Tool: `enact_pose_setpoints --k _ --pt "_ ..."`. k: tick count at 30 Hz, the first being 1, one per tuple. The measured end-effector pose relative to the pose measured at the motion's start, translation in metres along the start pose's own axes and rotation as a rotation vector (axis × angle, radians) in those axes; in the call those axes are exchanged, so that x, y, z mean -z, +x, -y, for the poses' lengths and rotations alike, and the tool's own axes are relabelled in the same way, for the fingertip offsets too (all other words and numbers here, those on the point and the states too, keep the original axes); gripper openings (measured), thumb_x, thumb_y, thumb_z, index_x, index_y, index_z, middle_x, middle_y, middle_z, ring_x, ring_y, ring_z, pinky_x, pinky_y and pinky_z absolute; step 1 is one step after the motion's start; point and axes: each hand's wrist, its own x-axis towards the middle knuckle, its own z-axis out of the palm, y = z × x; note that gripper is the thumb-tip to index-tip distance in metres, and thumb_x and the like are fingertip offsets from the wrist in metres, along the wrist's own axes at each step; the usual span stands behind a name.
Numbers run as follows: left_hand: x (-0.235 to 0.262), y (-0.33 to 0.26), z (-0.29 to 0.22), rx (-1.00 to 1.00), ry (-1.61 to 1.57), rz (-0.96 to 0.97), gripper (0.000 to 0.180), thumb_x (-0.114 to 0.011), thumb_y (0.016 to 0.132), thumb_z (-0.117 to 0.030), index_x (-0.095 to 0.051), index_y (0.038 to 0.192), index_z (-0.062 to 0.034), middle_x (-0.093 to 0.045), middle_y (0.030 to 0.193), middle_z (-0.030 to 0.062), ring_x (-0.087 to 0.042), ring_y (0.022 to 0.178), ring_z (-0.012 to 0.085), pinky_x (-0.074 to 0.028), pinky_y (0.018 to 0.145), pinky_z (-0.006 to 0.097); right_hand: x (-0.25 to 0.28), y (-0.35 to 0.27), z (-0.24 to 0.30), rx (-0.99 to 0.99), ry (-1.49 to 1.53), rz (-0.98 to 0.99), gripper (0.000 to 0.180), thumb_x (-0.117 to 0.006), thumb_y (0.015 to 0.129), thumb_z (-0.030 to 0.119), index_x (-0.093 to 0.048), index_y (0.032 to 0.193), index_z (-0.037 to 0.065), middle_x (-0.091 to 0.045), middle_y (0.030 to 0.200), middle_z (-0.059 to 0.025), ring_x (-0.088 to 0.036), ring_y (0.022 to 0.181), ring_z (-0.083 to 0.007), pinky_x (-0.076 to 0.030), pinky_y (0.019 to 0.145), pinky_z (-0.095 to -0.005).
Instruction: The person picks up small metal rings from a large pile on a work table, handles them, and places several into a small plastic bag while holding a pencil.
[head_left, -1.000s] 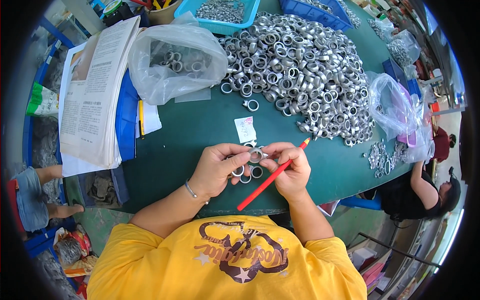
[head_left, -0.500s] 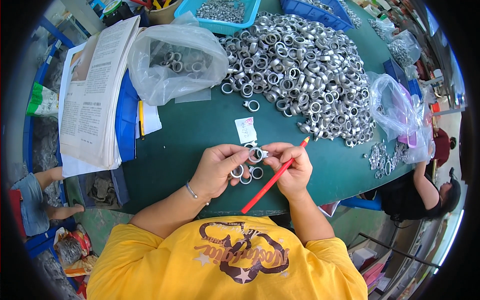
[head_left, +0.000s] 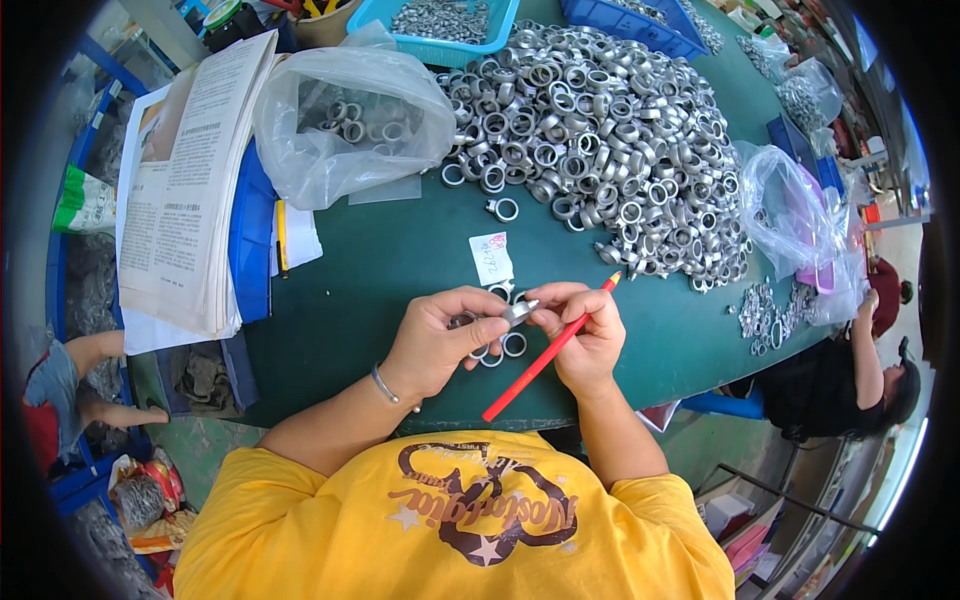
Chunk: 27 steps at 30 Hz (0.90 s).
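Across the whole middle of the view, a green tabletop. On it, right of centre and toward the far side, a broad heap of grey metal rings, piled several deep. At the left, a stack of newspapers overlapping a blue bin. Between stack and heap, a clear plastic bag, mouth open, several rings visible inside. Beyond the bag, a light-blue tray of small metal parts. Near edge, centre: left hand, thumb and fingers pinched narrow on a metal ring. Right hand faces it, fingertips drawn together at the ring's right side, with a red pencil gripped slantwise in the same fingers; sharpened end points away and right, blunt end back toward the yellow shirt. Just beyond the hands, flat on the green, a white paper slip with handwriting. Held ring sits between both sets of fingertips, turned nearly edge-on. Another ring shows by the curled left fingers; cannot tell whether gripped. A few loose rings lie near the hands, partly hidden.
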Motion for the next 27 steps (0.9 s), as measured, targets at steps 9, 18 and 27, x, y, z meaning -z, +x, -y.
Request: enact_pose_setpoints --k 9,18,27 --pt "-0.001 0.000 0.000 -0.038 0.101 0.020 0.011 -0.061 0.078 0.002 -0.063 0.089 0.0011 -0.059 0.096 0.0104 -0.059 0.066 0.0126 -0.042 0.045 0.017 0.002 0.000 0.000 0.012 -0.004 0.003 0.025 -0.059 0.076 -0.013 -0.040 0.080 0.004 -0.059 0.095 -0.0204 -0.060 0.081 -0.0176 -0.051 0.071 -0.0261" --pt "-0.003 -0.002 -0.001 -0.133 0.289 0.011 0.014 -0.066 0.074 0.002 -0.064 0.087 -0.0008 -0.060 0.097 0.0069 -0.059 0.066 0.0090 -0.045 0.051 0.017 0.003 0.000 0.003 -0.036 0.060 0.019 0.025 -0.059 0.076 -0.012 -0.041 0.076 0.004 -0.060 0.096 -0.0187 -0.060 0.084 -0.0185 -0.050 0.072 -0.0273" --pt "-0.012 -0.004 -0.005 -0.027 0.233 -0.120 0.020 -0.061 0.074 0.006 -0.058 0.093 0.0005 -0.062 0.087 0.0074 -0.057 0.059 0.0071 -0.039 0.042 0.015 0.028 0.017 0.016 0.075 -0.110 -0.041 0.027 -0.064 0.073 -0.009 -0.041 0.070 0.006 -0.062 0.094 -0.0142 -0.060 0.082 -0.0155 -0.050 0.068 -0.0269"
